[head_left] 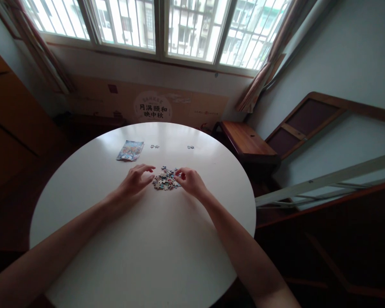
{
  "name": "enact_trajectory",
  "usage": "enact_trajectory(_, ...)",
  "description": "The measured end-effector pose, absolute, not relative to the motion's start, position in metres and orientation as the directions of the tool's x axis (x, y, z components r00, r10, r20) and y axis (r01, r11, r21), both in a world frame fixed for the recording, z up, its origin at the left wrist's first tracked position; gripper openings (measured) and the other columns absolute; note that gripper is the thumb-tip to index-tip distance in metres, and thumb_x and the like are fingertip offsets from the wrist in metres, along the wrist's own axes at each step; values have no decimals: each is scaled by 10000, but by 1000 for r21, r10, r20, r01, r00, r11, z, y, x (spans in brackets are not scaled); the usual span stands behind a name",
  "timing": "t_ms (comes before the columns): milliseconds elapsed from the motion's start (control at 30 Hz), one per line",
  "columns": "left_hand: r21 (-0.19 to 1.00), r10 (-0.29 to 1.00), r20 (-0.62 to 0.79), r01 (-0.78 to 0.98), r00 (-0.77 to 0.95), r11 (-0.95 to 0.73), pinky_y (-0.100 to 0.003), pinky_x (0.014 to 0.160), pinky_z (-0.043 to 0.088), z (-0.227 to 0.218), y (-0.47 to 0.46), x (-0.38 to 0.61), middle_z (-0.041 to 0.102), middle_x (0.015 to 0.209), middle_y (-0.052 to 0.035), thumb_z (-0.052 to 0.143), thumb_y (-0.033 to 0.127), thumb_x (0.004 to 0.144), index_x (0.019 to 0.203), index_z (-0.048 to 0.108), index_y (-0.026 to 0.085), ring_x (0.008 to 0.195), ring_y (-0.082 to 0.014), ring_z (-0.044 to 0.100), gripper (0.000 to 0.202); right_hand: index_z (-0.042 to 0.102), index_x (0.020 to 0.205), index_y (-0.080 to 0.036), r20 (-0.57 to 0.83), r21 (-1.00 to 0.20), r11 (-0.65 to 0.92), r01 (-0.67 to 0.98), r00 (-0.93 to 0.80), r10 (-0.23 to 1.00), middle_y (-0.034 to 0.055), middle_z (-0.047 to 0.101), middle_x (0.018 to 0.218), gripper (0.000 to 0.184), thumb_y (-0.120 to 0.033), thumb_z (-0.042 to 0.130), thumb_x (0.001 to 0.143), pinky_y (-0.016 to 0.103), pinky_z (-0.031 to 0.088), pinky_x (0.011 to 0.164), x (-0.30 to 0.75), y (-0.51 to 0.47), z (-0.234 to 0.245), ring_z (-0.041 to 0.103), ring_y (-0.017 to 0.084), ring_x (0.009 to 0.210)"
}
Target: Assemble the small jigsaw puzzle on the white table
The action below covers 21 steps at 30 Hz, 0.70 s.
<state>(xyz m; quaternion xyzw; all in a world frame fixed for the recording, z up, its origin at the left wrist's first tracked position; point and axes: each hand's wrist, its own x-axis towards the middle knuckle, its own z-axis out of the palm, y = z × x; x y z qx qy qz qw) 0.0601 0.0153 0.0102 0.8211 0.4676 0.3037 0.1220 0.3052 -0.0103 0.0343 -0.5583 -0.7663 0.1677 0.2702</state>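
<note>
I'm holding the left hand parted beside the puzzle pieces; the right hand is pinching narrowly, I can't tell on what, best working lightly from the edge.

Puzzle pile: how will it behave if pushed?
The puzzle pile likely spreads rather than moving as one, since its pieces look loose and overlapping. Single pieces are probably light, being small and thin. They may slide on the smooth-looking white table.
</note>
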Motion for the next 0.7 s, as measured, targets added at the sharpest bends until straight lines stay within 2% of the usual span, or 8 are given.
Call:
enact_trajectory(133,498,813,403,645,421,-580,-323,851,443,17,6,64,678,939,-55,545,420,849,947,668,208,905,-197,615,264,692,864,-195,207,-551,357,754,-292,934,3,621,708,171,-341,609,830,218,346,581,297,-17,34,529,109,608)
enact_trajectory(233,439,801,376,671,466,-597,-341,874,400,17,1,68,688,928,-39,579,441,836,871,686,227,893,-197,618,242,687,842,-192,218,-557,380,738,-312,925,6,618,736,167,-328,590,846,215,342,588,292,-20,34,517,103,617)
enact_trajectory(467,307,743,373,681,556,-664,-382,895,327,12,-1,68,690,919,-42,640,504,781,876,686,231,899,-217,600,293,687,839,-170,209,-578,390,717,-332,920,5,579,732,172,-309,586,854,214,337,611,289,-23,34,485,96,627)
enact_trajectory(700,323,753,366,684,547,-654,-394,915,289,9,1,66,673,934,-31,696,481,726,836,675,243,960,-234,558,263,685,833,-170,224,-585,415,697,-353,908,5,572,737,148,-273,580,851,211,340,612,289,-22,30,487,95,629)
